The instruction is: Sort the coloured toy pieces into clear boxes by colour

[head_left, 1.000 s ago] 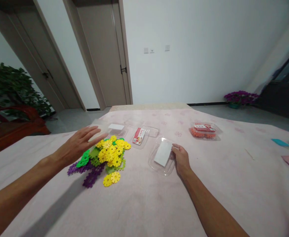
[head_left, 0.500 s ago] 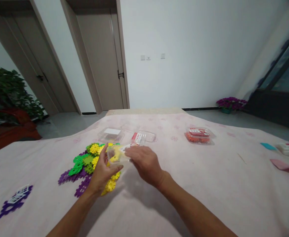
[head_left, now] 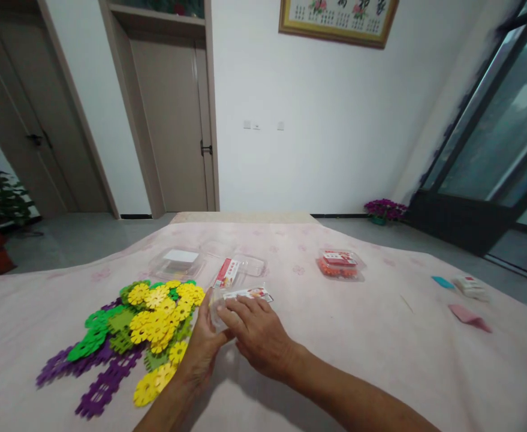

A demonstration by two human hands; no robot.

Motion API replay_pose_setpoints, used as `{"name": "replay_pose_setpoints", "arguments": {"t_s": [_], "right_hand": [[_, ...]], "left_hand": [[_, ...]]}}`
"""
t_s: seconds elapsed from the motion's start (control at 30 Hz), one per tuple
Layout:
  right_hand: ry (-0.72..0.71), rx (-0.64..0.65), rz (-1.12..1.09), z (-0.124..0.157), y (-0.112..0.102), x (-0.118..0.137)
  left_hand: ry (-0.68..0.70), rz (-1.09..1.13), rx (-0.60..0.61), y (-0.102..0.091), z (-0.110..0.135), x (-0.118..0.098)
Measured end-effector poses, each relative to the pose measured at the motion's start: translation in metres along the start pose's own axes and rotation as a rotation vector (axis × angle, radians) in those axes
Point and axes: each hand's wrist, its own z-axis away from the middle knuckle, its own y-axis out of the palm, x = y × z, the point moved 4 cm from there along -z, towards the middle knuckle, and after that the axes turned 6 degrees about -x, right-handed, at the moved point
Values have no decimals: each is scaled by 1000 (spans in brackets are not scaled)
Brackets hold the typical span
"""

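My left hand point(head_left: 204, 345) grips the left side of a small clear plastic box point(head_left: 216, 313), its thumb along the near edge. My right hand point(head_left: 263, 339) lies over the box's right part, fingers curled over it and close together; its thumb is hidden. A white label strip with a coloured print point(head_left: 258, 293) shows just beyond the right fingers, on or against the box. Left of the hands lies a pile of yellow flower-shaped plastic pieces point(head_left: 157, 321), with green discs point(head_left: 93, 333) and purple notched pieces point(head_left: 104, 387) beside it.
Behind the hands lie a clear container with a red-and-white label point(head_left: 227, 273) and another with a white label point(head_left: 181, 257). A closed container of orange-red pieces point(head_left: 339, 265) stands right of centre. Farther right are a pink cloth point(head_left: 470, 317), a blue piece point(head_left: 443, 282) and a white pack point(head_left: 470, 288).
The view has tilted up and shifted right. The box has come away from above the yellow pile, to its right, and the label strip now shows more plainly. Both hands stay on the box.
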Motion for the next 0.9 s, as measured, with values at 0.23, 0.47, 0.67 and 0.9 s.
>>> {"name": "replay_pose_setpoints", "arguments": {"t_s": [0.23,0.47,0.67,0.9], "right_hand": [[172,-76,178,29,5,-112],[299,17,271,54,43,-211],[261,35,287,40,76,-257],[286,87,305,18,82,-289]], "left_hand": [[244,-428,72,16,-3,31],[641,-1031,42,15,-8,58],[539,-1375,-25,32,-53,64],[536,-1422,-142,35,-88,64]]}}
